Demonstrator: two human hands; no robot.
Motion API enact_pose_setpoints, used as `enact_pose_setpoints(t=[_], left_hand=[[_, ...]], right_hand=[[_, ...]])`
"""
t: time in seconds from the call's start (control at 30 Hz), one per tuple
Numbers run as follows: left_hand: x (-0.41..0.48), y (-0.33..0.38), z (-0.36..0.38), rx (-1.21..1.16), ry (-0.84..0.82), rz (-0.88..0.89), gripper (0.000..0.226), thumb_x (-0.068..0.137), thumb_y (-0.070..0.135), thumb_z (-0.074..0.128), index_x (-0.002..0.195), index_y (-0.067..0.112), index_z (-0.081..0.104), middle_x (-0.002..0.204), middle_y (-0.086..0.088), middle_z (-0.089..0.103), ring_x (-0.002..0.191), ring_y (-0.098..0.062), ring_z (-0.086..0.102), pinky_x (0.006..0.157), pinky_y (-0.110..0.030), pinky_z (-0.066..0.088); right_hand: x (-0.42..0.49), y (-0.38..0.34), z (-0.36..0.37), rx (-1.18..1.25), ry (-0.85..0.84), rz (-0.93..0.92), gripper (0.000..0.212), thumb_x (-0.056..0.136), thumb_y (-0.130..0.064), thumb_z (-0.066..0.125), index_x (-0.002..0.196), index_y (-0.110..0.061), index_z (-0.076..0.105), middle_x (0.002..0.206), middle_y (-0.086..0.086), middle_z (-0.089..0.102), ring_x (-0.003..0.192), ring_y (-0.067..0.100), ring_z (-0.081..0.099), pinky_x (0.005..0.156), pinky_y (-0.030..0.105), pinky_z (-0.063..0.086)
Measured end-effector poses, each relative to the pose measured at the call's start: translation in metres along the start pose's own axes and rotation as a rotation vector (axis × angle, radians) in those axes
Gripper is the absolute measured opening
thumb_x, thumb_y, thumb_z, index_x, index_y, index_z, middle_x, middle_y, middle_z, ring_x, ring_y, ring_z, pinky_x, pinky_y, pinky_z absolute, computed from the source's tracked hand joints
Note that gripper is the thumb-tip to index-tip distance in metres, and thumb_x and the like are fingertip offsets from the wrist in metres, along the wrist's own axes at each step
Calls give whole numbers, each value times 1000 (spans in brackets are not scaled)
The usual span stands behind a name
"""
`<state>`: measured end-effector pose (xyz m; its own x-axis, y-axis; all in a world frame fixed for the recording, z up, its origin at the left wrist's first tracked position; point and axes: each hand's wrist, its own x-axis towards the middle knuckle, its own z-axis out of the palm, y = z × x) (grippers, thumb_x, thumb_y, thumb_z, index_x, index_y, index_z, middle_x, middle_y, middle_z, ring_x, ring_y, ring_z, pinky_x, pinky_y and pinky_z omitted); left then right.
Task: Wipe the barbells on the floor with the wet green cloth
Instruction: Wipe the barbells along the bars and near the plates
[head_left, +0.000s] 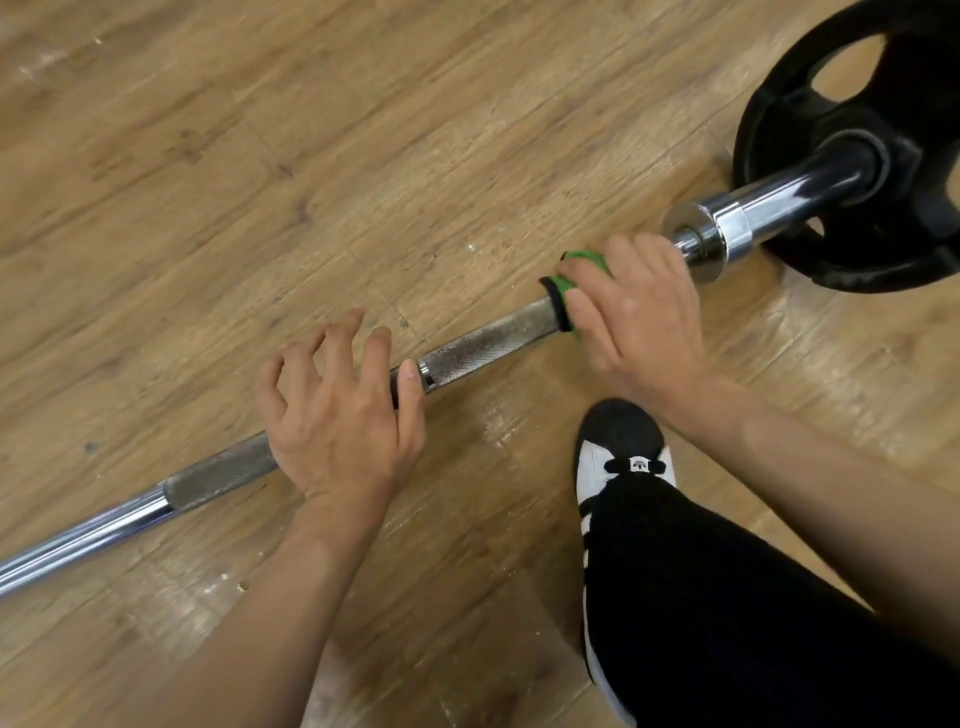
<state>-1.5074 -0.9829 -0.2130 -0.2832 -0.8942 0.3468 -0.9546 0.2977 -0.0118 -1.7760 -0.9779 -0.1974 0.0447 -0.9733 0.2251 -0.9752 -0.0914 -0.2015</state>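
Head view: barbell (483, 343) lies diagonally on the wood floor (260, 156), near left to far right. Right hand (639, 317) clenches the green cloth (563, 299) around the barbell, just beside the collar (696, 234) edge. Left hand (337, 415) rests on the barbell, fingers spread, released. Bare knurled steel runs between both hands.

Lit brightly, evenly from above; glared white along the chrome barbell (483, 343); shadowed softly beneath; blurred slightly, bowed at edges.
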Motion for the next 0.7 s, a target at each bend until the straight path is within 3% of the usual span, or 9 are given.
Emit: enact_pose_setpoints(t=[0.1, 0.2, 0.27, 0.33, 0.47, 0.6, 0.7], left_hand=[[5, -2, 2, -8, -31, -14, 44, 108, 39, 36, 113, 15, 72, 130, -4, 70, 113, -34, 61, 101, -51, 39], [12, -3, 3, -3, -55, -28, 46, 109, 40, 33, 112, 15, 72, 129, -3, 69, 112, -34, 60, 102, -50, 36], [17, -5, 5, 5, -63, -27, 47, 109, 41, 33, 111, 15, 73, 129, -3, 70, 112, -34, 60, 102, -50, 35], [21, -7, 6, 10, -55, -12, 47, 110, 41, 34, 107, 14, 73, 127, -3, 71, 110, -33, 60, 102, -49, 36], [30, -13, 9, 0, -49, -17, 46, 110, 42, 36, 107, 14, 72, 127, -3, 71, 110, -34, 60, 102, -49, 35], [41, -19, 11, -14, -81, -28, 54, 109, 49, 31, 111, 13, 72, 128, -4, 70, 111, -35, 57, 100, -49, 33], [46, -21, 14, -29, -117, -25, 58, 105, 57, 35, 113, 13, 71, 130, -6, 69, 112, -36, 55, 100, -49, 32]], right_hand=[[3, 12, 2, -23, 92, 205, 61, 112, -41, 23, 105, -5, 72, 100, 16, 60, 94, 35, 54, 95, 46, 37], [10, -34, 16, 40, 155, 364, 62, 110, -45, 24, 112, -8, 73, 117, 18, 62, 114, 36, 55, 117, 53, 29], [8, -72, 24, 99, 115, 278, 59, 108, -46, 27, 117, -9, 72, 124, 18, 61, 121, 34, 53, 122, 53, 22], [4, -95, 26, 135, 5, 80, 63, 107, -48, 25, 127, -8, 69, 131, 20, 60, 127, 36, 51, 123, 50, 19], [17, -65, 31, 85, -62, -271, 65, 109, -49, 22, 138, -6, 62, 134, 23, 61, 122, 37, 55, 118, 48, 29], [29, -6, 28, 35, 86, -143, 58, 110, -40, 28, 126, -1, 68, 122, 25, 64, 109, 35, 58, 106, 49, 38], [32, 25, 25, -4, 160, 27, 50, 110, -33, 33, 127, 0, 66, 125, 24, 62, 113, 38, 55, 114, 53, 35]])
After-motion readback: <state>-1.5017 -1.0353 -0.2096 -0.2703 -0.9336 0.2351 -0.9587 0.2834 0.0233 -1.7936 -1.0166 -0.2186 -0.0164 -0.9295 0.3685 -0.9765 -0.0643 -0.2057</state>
